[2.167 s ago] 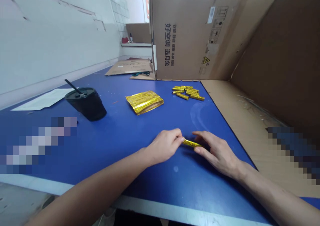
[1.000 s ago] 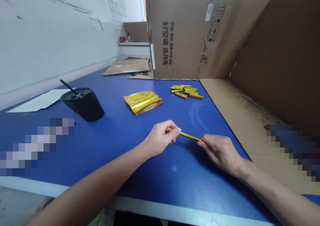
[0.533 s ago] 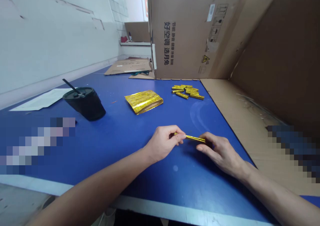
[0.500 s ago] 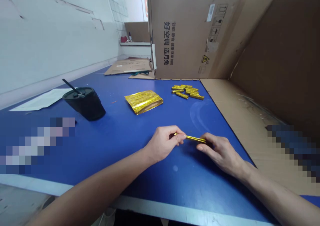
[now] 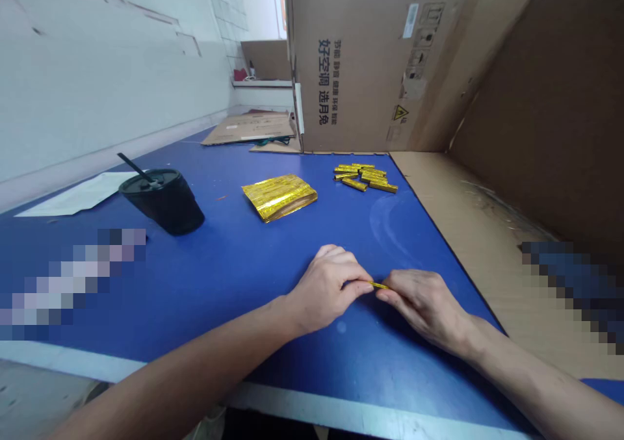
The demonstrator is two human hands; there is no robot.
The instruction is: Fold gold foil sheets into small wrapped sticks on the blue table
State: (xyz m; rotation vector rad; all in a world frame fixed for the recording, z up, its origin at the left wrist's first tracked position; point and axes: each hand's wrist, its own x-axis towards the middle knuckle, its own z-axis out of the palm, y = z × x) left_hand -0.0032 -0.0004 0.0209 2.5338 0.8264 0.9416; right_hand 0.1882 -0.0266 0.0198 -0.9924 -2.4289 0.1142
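Both my hands rest close together on the blue table (image 5: 234, 277). My left hand (image 5: 326, 287) and my right hand (image 5: 422, 300) pinch a thin gold foil strip (image 5: 379, 286) between their fingertips; only a short bit of it shows between the hands. Farther back lies a flat stack of gold foil sheets (image 5: 279, 196). Behind that, to the right, sits a small heap of several folded gold foil pieces (image 5: 364, 176).
A black lidded cup with a straw (image 5: 163, 201) stands at the left, with a white paper sheet (image 5: 80, 194) behind it. A big cardboard box (image 5: 361, 63) and cardboard panels (image 5: 487, 225) wall off the back and right. Flat cardboard (image 5: 251, 128) lies far back.
The hands have come closer together and lower onto the table. The gold strip, stretched long between them before, now shows only as a short piece between the fingertips.
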